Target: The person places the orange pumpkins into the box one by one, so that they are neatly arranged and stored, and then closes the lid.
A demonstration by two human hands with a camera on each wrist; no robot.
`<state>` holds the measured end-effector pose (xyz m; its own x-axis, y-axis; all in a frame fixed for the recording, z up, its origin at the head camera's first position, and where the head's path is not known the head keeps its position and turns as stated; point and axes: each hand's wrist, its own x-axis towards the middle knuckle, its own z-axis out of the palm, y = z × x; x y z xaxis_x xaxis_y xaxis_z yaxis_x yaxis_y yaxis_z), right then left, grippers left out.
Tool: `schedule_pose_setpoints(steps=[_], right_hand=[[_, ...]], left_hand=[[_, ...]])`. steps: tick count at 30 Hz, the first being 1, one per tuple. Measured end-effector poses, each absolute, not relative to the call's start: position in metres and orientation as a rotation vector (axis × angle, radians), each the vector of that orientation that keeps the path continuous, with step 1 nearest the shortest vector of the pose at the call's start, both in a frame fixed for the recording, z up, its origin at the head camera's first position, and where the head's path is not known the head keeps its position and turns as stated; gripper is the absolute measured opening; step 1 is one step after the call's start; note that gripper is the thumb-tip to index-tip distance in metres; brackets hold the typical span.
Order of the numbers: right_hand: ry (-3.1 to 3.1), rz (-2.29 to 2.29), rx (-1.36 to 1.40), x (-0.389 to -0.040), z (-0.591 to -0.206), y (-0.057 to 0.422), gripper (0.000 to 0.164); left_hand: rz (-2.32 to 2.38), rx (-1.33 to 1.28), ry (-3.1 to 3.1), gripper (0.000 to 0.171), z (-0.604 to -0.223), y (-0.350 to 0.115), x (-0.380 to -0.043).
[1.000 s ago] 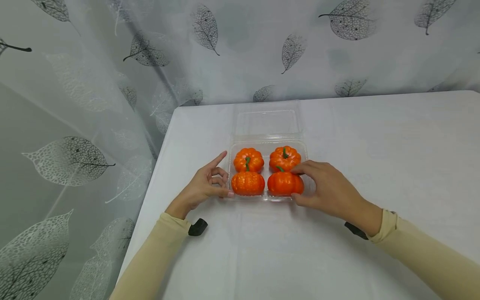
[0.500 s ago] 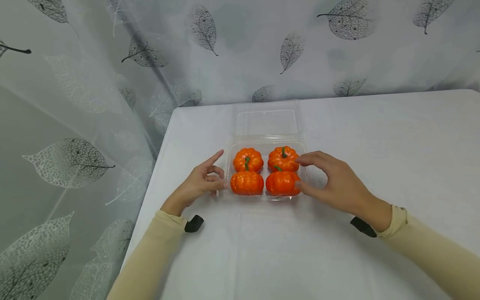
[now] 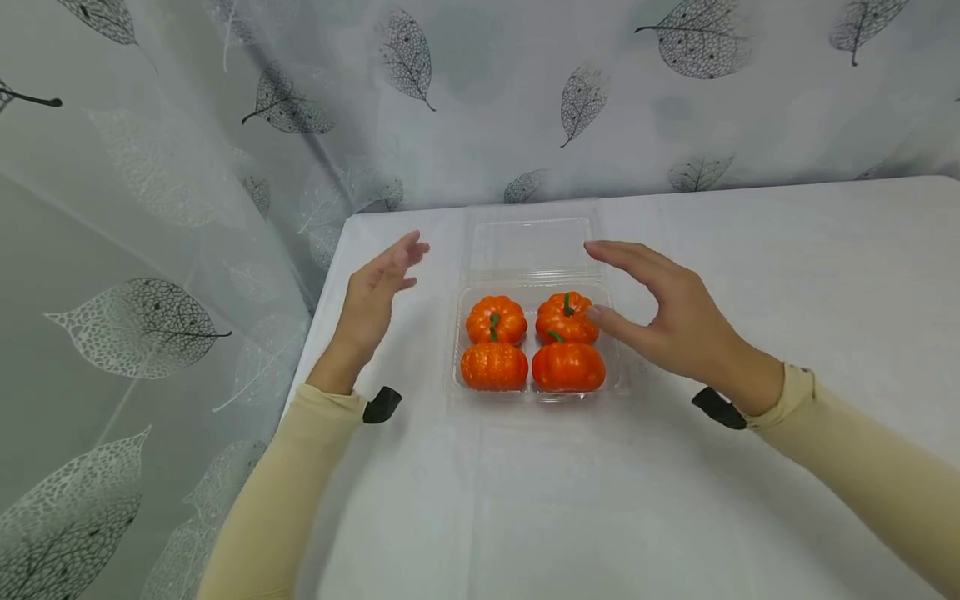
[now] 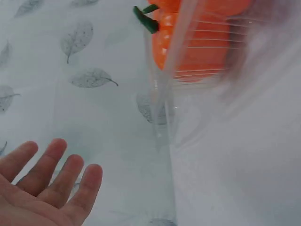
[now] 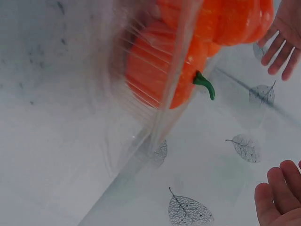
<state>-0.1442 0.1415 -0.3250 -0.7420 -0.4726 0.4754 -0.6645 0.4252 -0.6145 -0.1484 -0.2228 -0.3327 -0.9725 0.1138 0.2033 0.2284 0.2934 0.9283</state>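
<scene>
Several small orange pumpkins sit in a clear plastic clamshell box (image 3: 540,395). The front-left pumpkin (image 3: 495,367) and front-right pumpkin (image 3: 568,367) show their sides; behind them are a back-left pumpkin (image 3: 497,318) and a back-right pumpkin (image 3: 564,318) with green stems. My left hand (image 3: 369,302) is raised left of the box, fingers extended, holding nothing. Over the box's right side hovers my right hand (image 3: 671,312), thumb and fingers spread apart, with nothing in its grasp. In the head view its thumb tip lines up with the back-right pumpkin's edge.
The box's transparent lid (image 3: 532,243) lies folded back towards the table's far edge. A white cloth covers the table (image 3: 570,508). Behind and to the left hangs a grey curtain (image 3: 480,100) printed with leaves.
My right hand has let go of the front-right pumpkin, then moved away and up towards the lid. My left hand has left the box's left side and risen farther back.
</scene>
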Motion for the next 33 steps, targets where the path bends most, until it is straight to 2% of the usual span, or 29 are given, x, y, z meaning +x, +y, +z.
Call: schedule_pose_setpoints(steps=[6,12,17,25,33], right_hand=[[-2.371,1.356,0.969,-0.167,-0.303,0.135,0.065],[-2.193,1.897,0.862,-0.19,-0.291,0.128,0.049],[-2.023,2.34,0.606,-0.209,-0.289,0.126,0.046],[-1.768,2.915,0.22,-0.237,-0.3,0.136,0.065],[-1.029,3.463,-0.239,-0.257,-0.333,0.16,0.093]], left_hand=[[-1.949,-0.551,-2.131,0.087,-0.307,-0.21,-0.164],[-2.297,-0.684,-1.79,0.087,-0.296,-0.201,-0.174],[-2.632,-0.588,-1.585,0.092,-0.295,-0.198,-0.185],[-3.028,-0.352,-1.241,0.107,-0.309,-0.211,-0.208],[-3.315,-0.09,-0.848,0.119,-0.34,-0.229,-0.232]])
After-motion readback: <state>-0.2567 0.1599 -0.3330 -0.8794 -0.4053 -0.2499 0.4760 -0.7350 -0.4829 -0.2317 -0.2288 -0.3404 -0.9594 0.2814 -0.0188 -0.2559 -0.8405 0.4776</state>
